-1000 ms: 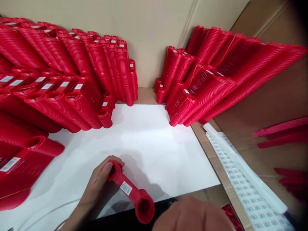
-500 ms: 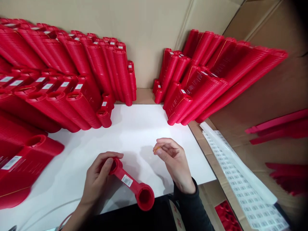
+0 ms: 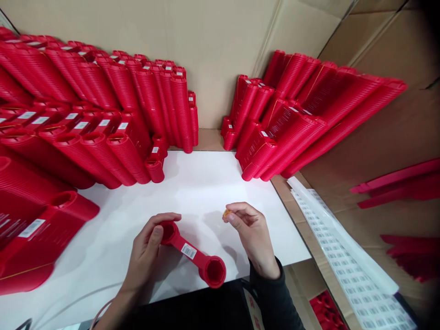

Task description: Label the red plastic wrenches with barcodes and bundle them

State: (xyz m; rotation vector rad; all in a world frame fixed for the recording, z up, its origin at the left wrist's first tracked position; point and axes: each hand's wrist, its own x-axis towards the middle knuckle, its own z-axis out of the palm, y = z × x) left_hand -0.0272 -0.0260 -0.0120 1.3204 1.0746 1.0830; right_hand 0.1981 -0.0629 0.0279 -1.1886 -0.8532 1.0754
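My left hand (image 3: 148, 245) is closed around one ring-shaped end of a red plastic part (image 3: 201, 260). The part has a round hollow at each end and a white barcode sticker on the flat bar between them. It slants over the front of the white table, its far ring toward my body. To the right of it, my right hand (image 3: 250, 229) pinches a small orange-yellow rubber band (image 3: 226, 214) between thumb and fingertips, held apart from the red part. The band is bunched up, mostly covered by the fingers.
Tall stacks of red parts (image 3: 147, 101) line the left and back of the white table (image 3: 192, 176); more stacks (image 3: 292, 123) stand at the right. Sheets of barcode stickers (image 3: 347, 256) lie along the right edge. Cardboard walls (image 3: 220, 50) enclose the back. Below right sits a box with red parts (image 3: 326, 309).
The view has shifted slightly, so most things sit a little further right. The red part is tilted a bit flatter, and more of the rubber band shows at my right fingertips.
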